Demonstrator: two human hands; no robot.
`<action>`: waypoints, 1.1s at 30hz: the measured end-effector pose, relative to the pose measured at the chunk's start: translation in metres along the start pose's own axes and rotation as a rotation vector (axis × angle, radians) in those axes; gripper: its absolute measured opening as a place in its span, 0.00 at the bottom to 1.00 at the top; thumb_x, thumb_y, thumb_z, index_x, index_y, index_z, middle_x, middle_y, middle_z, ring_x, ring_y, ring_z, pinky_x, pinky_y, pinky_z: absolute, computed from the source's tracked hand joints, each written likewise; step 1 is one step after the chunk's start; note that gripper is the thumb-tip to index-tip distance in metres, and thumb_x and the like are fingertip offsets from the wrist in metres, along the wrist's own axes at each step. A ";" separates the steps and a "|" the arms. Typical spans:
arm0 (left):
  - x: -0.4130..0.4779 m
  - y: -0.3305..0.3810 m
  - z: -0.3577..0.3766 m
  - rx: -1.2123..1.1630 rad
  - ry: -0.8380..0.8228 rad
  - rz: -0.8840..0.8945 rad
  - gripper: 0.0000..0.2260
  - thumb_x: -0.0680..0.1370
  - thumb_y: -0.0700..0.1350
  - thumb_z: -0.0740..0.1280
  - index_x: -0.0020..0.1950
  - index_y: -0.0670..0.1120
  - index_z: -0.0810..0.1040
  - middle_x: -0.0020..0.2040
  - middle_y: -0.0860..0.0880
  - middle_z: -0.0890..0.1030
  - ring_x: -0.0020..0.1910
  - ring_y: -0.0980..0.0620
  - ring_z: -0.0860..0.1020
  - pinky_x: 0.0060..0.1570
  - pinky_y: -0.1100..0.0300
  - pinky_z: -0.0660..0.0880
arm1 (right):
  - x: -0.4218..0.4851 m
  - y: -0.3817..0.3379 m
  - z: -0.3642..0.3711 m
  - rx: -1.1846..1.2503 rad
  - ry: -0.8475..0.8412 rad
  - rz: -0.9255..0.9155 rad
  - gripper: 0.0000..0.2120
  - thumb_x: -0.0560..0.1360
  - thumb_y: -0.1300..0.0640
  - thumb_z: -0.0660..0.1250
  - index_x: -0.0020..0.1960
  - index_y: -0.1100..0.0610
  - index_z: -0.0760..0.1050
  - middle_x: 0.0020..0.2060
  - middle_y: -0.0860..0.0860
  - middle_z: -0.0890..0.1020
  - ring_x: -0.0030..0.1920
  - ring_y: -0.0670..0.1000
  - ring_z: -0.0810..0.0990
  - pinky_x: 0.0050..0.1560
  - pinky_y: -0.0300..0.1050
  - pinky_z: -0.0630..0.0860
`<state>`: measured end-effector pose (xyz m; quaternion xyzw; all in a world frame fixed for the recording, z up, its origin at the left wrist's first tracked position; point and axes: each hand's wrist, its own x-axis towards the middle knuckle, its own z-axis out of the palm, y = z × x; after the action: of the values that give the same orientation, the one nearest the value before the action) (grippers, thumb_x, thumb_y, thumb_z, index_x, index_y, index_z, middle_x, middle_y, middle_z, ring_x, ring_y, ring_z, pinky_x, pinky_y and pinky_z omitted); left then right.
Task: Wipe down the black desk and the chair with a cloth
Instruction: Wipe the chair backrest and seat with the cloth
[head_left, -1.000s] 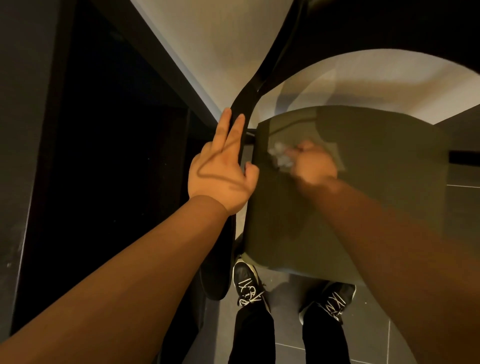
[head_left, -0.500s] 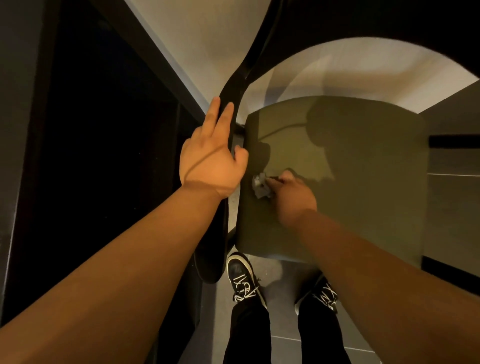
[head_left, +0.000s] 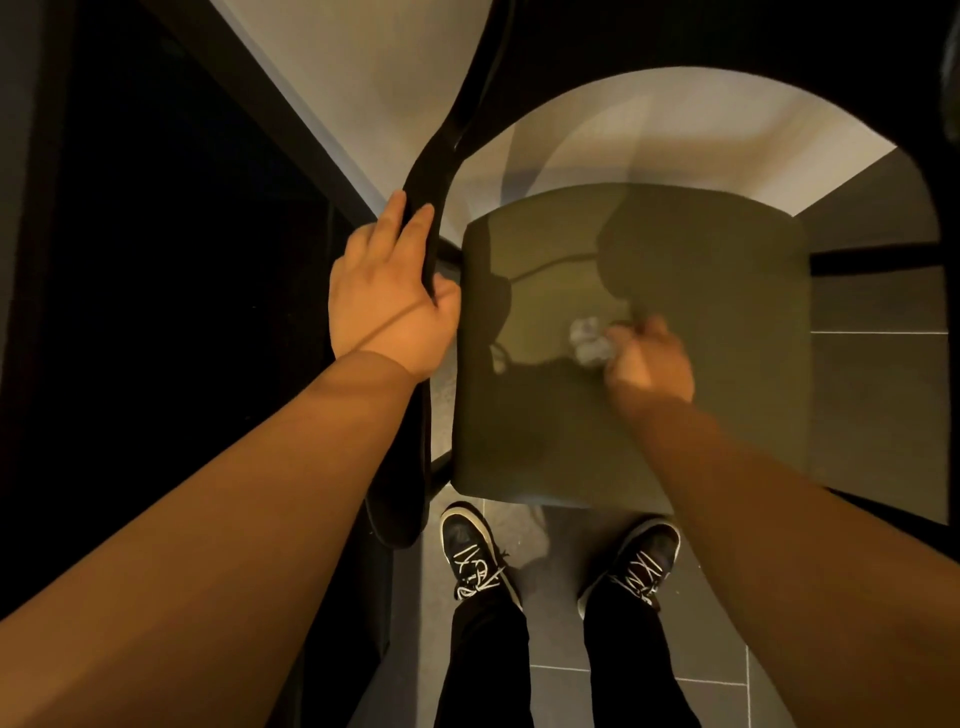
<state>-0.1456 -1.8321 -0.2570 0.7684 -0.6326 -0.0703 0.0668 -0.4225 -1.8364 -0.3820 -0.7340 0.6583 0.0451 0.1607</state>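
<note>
The left hand (head_left: 387, 296) clasped the black curved armrest (head_left: 431, 171) of the chair. Its fingers lay nearly straight along the outer side and its thumb hooked over the inner side. The right hand (head_left: 652, 358) was curled, pinching a small crumpled pale grey cloth (head_left: 587, 340) at its fingertips. The cloth lay on the flat dark olive chair seat (head_left: 727, 312), just ahead and left of the right hand and well apart from the left hand. Black lace-up shoes (head_left: 470, 551) stood below both forearms, by the seat's near edge.
</note>
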 end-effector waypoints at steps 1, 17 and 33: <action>0.000 0.000 0.000 0.002 0.001 0.002 0.31 0.79 0.53 0.60 0.83 0.51 0.64 0.84 0.47 0.62 0.77 0.43 0.66 0.72 0.45 0.69 | 0.000 -0.001 -0.002 0.059 0.010 0.096 0.13 0.79 0.52 0.65 0.61 0.51 0.82 0.59 0.61 0.76 0.58 0.67 0.77 0.59 0.53 0.77; -0.004 0.008 -0.008 -0.082 -0.019 -0.022 0.29 0.81 0.48 0.62 0.83 0.51 0.64 0.85 0.49 0.60 0.72 0.43 0.72 0.69 0.45 0.71 | -0.006 0.030 -0.016 0.087 -0.064 0.114 0.17 0.82 0.57 0.63 0.69 0.54 0.76 0.64 0.61 0.71 0.63 0.66 0.72 0.63 0.54 0.73; 0.022 0.017 -0.006 -0.145 -0.112 -0.020 0.35 0.79 0.53 0.70 0.84 0.55 0.59 0.86 0.45 0.53 0.81 0.38 0.59 0.74 0.37 0.68 | 0.007 0.017 -0.020 0.122 -0.132 -0.158 0.22 0.85 0.56 0.60 0.78 0.49 0.68 0.68 0.60 0.71 0.66 0.65 0.72 0.64 0.57 0.75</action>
<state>-0.1561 -1.8565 -0.2480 0.7626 -0.6210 -0.1594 0.0861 -0.4409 -1.8502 -0.3683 -0.7680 0.5878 0.0400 0.2511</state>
